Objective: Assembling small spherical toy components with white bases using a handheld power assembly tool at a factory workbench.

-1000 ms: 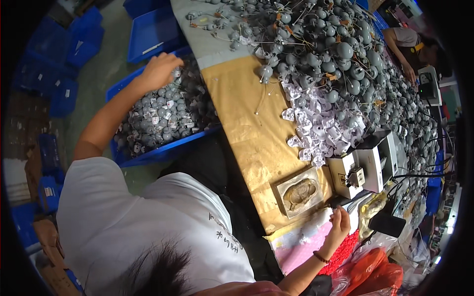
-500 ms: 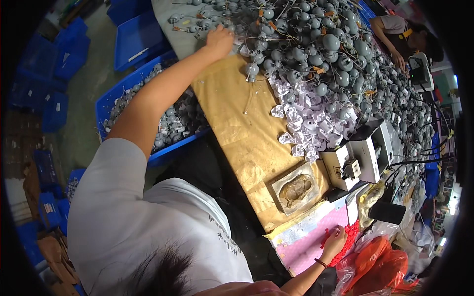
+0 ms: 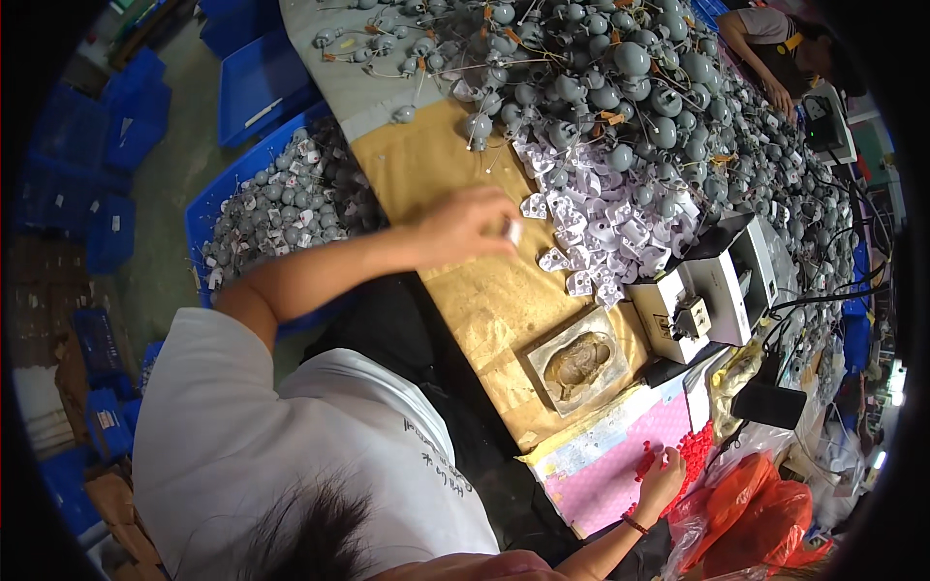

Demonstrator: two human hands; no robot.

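My left hand (image 3: 463, 229), blurred by motion, is over the brown paper sheet (image 3: 450, 290). Its closed fingertips hold a small white piece (image 3: 513, 231) whose exact kind is unclear. Right of it lies a pile of white plastic parts (image 3: 591, 218), and beyond that a big heap of grey round parts with wires (image 3: 630, 92). At the lower right, my right hand (image 3: 663, 481) pinches at a spread of small red pieces (image 3: 694, 451) on a pink mat (image 3: 605, 484). Something small and pale shows at its fingertips.
A metal block with a shaped hollow (image 3: 578, 360) lies near the table's edge, beside a white box-shaped device (image 3: 668, 320). A blue crate (image 3: 201, 215) of grey parts stands left of the table. Orange-red plastic bags (image 3: 756, 523) lie at lower right. Another person's arm (image 3: 760, 63) reaches in.
My left hand has come back from the far left part of the grey heap to the middle of the brown paper, with a white piece showing in its fingers. My right hand remains at the red pieces.
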